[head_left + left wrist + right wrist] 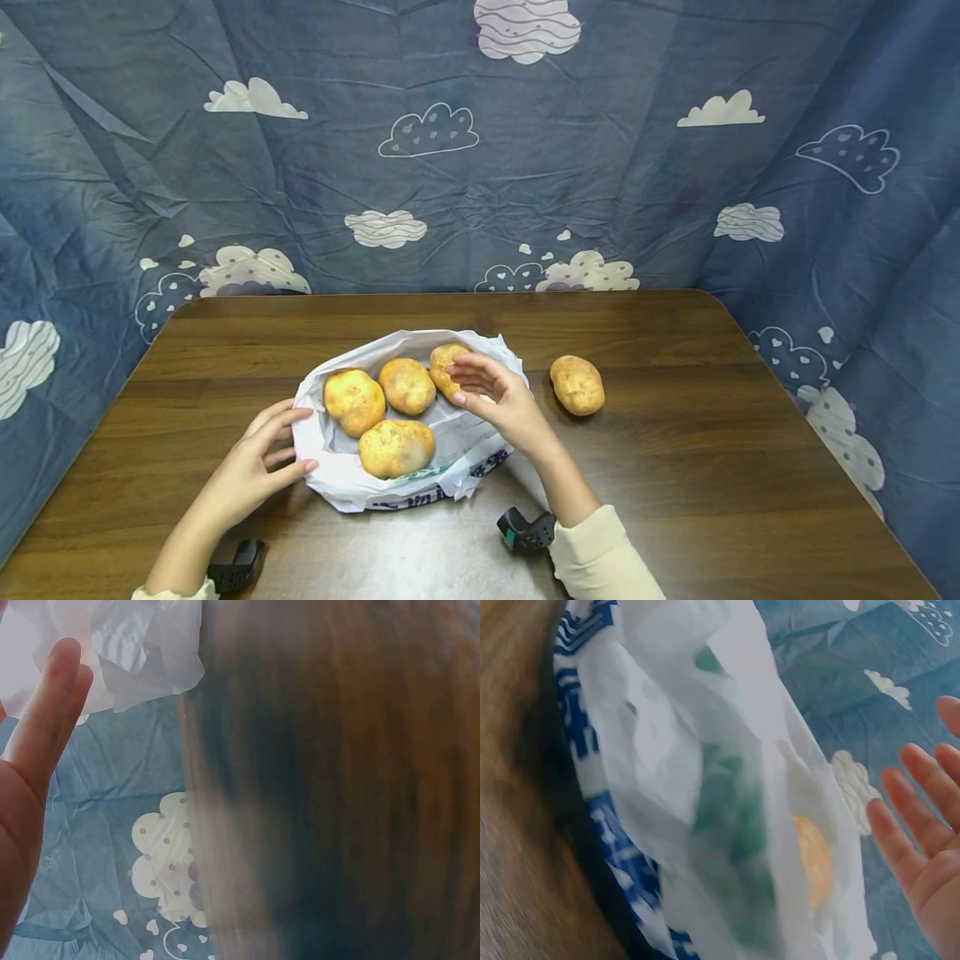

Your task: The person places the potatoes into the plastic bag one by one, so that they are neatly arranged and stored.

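Note:
A white plastic bag [341, 483] with dark blue printing lies with its mouth wide open, several potatoes inside. One potato [354, 402] sits at the left in it, and another potato [397, 450] at the front. My left hand [251, 467] touches the bag's left rim with spread, fairly straight fingers and thumb. Above the bag's right side is my right hand [506, 408], fingers relaxed and nothing in the palm. It partly covers the potato [441, 367] at the back right. Outside the bag, to its right, a single potato [577, 385] rests on the table.
The brown wooden table [712, 467] has its far edge against a blue cloth [600, 183] printed with clouds. Black bands [528, 532] sit at both wrists, low over the table.

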Motion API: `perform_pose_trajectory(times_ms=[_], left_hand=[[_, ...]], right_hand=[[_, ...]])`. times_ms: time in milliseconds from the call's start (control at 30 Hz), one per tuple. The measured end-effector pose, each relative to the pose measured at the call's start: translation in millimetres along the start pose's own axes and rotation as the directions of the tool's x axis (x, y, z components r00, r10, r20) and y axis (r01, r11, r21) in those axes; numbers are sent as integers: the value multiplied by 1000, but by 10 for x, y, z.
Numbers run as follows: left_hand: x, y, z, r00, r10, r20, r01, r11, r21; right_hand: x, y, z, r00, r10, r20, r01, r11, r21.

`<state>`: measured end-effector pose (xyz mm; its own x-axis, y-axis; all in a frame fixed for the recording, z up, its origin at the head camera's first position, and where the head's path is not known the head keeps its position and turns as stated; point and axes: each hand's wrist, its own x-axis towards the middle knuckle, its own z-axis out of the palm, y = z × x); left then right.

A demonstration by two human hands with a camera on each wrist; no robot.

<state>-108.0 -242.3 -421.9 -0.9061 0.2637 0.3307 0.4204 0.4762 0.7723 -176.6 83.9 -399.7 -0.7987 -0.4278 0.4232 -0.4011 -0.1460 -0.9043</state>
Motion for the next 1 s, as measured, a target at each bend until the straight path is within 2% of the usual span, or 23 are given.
perform_pose_trajectory(times_ms=[200,367,533,833,1000], left_hand=[[-4,-10,-2,1000,5,0,-5,1000,-8],[-5,-15,-3,1000,9,-2,-9,1000,-15],[-6,-19,-3,1000,13,-3,-13,1000,-18],[-8,-11,-3,1000,11,-4,-11,1000,-14],[-5,-9,-1,1000,7,-2,-7,1000,0]], right_hand=[[-31,-63,-142,989,-84,-119,73,993,-93],[-73,-53,-260,975,-112,-190,83,985,-151],[-126,-55,-381,965,-123,-231,83,981,-177],[-234,-35,-558,950,-163,-266,82,954,-289],[-306,-128,-604,938,-170,-301,62,939,-338]])
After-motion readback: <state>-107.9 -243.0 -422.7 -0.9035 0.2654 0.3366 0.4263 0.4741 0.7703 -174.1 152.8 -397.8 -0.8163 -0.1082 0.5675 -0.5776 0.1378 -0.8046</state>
